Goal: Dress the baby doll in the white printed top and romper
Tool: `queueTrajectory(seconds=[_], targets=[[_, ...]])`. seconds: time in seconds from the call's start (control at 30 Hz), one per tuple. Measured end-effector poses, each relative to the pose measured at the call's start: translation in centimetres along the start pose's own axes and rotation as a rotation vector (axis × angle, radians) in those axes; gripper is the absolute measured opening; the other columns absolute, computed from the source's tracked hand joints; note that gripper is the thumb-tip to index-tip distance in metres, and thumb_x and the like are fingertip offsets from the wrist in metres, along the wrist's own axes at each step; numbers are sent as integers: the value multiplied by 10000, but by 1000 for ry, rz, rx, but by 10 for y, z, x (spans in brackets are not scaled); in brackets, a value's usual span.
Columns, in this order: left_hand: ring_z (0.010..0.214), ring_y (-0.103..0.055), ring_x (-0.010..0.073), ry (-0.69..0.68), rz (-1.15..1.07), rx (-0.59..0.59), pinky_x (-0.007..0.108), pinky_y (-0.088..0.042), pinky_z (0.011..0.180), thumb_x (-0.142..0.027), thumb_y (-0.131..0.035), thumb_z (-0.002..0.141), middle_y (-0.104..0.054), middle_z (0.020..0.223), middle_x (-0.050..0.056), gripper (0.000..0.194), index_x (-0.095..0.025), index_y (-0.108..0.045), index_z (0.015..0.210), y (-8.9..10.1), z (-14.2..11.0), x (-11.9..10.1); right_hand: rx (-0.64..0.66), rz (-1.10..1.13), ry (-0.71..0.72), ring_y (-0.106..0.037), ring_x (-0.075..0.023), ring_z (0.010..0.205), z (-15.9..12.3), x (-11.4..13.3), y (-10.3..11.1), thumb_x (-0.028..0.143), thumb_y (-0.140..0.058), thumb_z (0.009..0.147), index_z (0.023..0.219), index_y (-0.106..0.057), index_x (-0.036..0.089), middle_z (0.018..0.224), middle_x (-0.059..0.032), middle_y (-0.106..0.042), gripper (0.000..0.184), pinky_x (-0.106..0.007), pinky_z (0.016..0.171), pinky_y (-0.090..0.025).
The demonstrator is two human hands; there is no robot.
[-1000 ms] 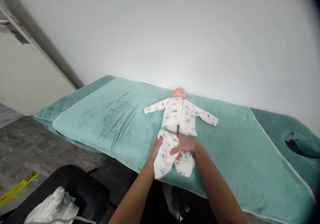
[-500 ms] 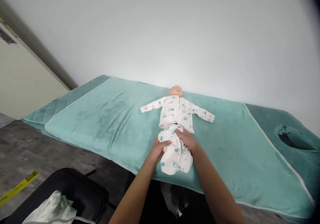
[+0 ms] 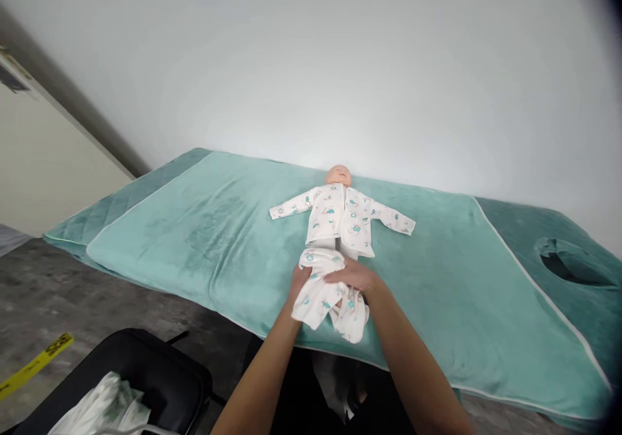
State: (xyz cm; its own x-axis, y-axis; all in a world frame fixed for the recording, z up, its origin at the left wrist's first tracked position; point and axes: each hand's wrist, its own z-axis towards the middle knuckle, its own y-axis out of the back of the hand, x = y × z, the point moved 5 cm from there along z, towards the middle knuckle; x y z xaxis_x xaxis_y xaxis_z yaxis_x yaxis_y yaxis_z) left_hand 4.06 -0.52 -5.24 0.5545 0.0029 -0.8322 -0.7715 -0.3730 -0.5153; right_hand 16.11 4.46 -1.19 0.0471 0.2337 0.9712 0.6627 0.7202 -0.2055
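A baby doll lies on its back on the padded bed, head toward the wall. It wears a white long-sleeved top with teal prints, both sleeves spread outward. Matching baby pants lie over its lower body, their legs pointing toward me. Between top and pants shows a strip of plain white at the waist. On the left edge of the pants, my left hand is closed on the cloth, its fingers partly covered. My right hand grips the pants near the waist from the right, fingers lying across the fabric.
A teal cover spreads over the bed, with a face hole at the right end. A wall runs along the back. At lower left stands a black chair with crumpled white cloth on it.
The pants' waist has slipped down toward me, baring more white below the top. The pant legs have shifted left and spread apart. My right hand has moved slightly lower and across the fabric.
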Motion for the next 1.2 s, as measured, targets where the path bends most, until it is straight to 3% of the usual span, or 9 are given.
queueTrajectory(seconds=[0.1, 0.2, 0.33, 0.53, 0.63, 0.9, 1.07, 1.13, 1.2], targets=[[934, -677, 311, 28, 14, 97, 402, -539, 849, -349, -873, 626, -737, 964, 114, 526, -99, -712, 1059, -9, -7, 2, -199, 239, 62, -690, -244, 849, -2, -7, 13, 472, -813, 678, 1063, -698, 175, 943, -76, -743, 499, -357, 772, -530], [978, -678, 295, -11, 13, 199, 371, -532, 879, -269, -908, 554, -742, 1032, 105, 671, -127, -683, 1170, -18, -12, 1, -215, 278, 80, -675, -213, 805, -1, -3, 10, 439, -808, 714, 1011, -705, 176, 897, -64, -735, 410, -318, 749, -520], [1017, -681, 269, -25, -36, 242, 356, -528, 900, -221, -882, 588, -728, 1113, 114, 703, -153, -642, 1245, -25, -15, -1, -198, 269, 71, -662, -204, 802, -1, 1, 5, 419, -828, 698, 1045, -689, 178, 908, -51, -723, 444, -317, 760, -520], [854, -701, 208, -20, -78, 60, 294, -538, 780, -203, -833, 610, -752, 980, 61, 453, -157, -704, 1043, -17, -9, -6, 12, 216, 158, -659, -227, 872, -8, 4, 0, 392, -857, 654, 1068, -697, 188, 926, -50, -714, 488, -319, 748, -504], [820, -698, 201, -26, -91, 52, 286, -535, 744, -188, -824, 588, -752, 947, 46, 440, -164, -709, 1012, -12, -5, -6, 62, 186, 125, -667, -235, 910, -8, 2, 1, 291, -889, 593, 1129, -690, 196, 953, -47, -722, 581, -321, 765, -514], [1001, -697, 280, 78, -152, 244, 367, -531, 901, -219, -835, 627, -744, 1082, 113, 601, -154, -671, 1202, -23, -10, -9, -136, 308, 130, -680, -267, 923, -6, -2, 11, 316, -892, 506, 1008, -718, 174, 967, -74, -750, 550, -375, 820, -531], [1019, -690, 295, 72, -117, 338, 373, -542, 879, -263, -889, 589, -722, 1144, 142, 722, -136, -639, 1253, -24, -13, -6, -249, 293, 107, -680, -268, 911, -8, -5, 14, 392, -829, 611, 1026, -708, 179, 1000, -85, -743, 481, -368, 773, -538], [980, -700, 295, 99, -77, 379, 371, -548, 848, -235, -897, 574, -720, 1146, 149, 726, -130, -644, 1246, -25, -14, -2, -249, 270, 106, -678, -280, 923, -9, -5, 14, 461, -817, 630, 1059, -696, 177, 1004, -97, -738, 529, -378, 763, -539], [943, -709, 281, 103, -60, 322, 361, -549, 830, -209, -888, 587, -727, 1133, 144, 674, -132, -662, 1218, -23, -13, 0, -190, 261, 115, -674, -289, 946, -10, -4, 12, 495, -840, 600, 1122, -673, 178, 1018, -101, -731, 633, -393, 784, -537]])
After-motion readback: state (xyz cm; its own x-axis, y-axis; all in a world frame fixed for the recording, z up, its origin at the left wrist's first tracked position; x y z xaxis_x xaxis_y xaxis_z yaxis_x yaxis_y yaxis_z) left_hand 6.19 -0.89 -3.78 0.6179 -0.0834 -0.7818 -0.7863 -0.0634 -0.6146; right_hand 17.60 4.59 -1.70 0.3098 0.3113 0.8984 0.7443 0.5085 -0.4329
